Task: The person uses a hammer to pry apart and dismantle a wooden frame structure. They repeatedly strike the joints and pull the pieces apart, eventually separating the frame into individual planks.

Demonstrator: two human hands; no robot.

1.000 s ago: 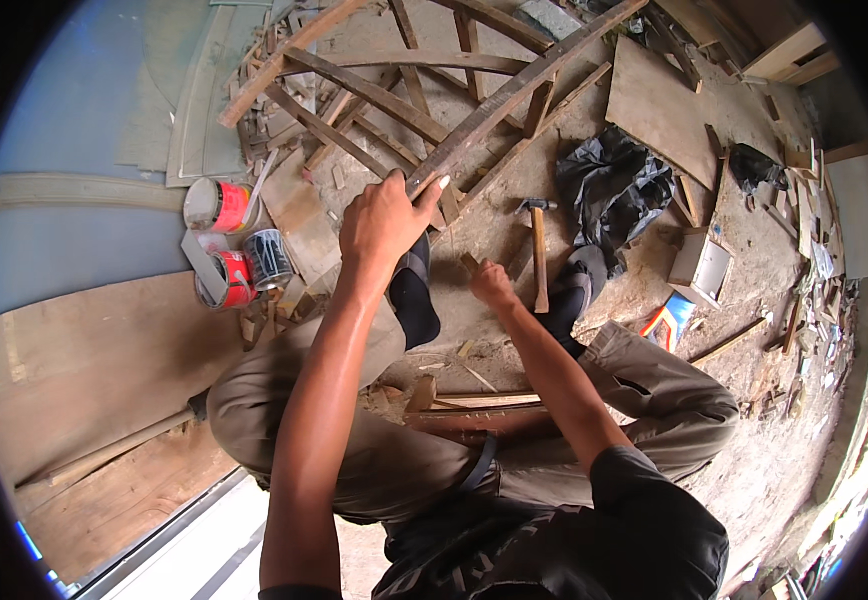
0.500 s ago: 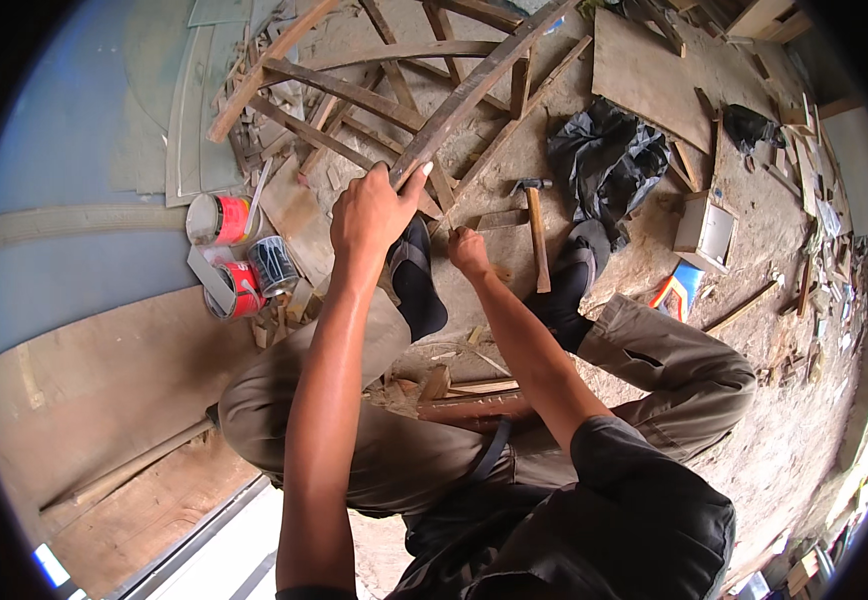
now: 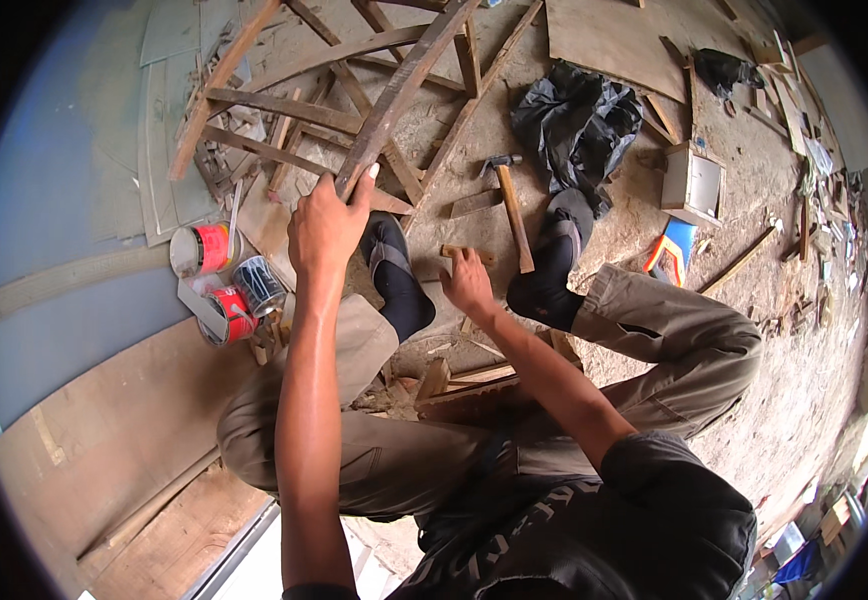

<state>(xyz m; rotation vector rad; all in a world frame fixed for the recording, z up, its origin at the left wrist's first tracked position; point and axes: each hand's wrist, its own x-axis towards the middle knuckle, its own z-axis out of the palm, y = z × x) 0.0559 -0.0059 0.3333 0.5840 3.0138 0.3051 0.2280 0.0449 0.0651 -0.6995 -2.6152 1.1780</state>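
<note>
Quick count of what's lying around:

- paint tins (image 3: 227, 285): 3, clustered by left knee, two with red labels, one bluish
- hammer (image 3: 510, 205): 1, wooden handle, between feet
- black cloth heap (image 3: 576, 122): 1
- small open wooden box (image 3: 692, 184): 1
- blue/orange/yellow thing (image 3: 671, 255) by right knee: 1, can't tell what it is
- plywood sheet (image 3: 609, 40) top middle: 1
- dark shoes (image 3: 394, 275): 2
- hands: 2, left hand (image 3: 326, 225) and right hand (image 3: 469, 283)
- wooden slats in frame (image 3: 404, 85): lots, crossed over each other, can't count properly
</note>
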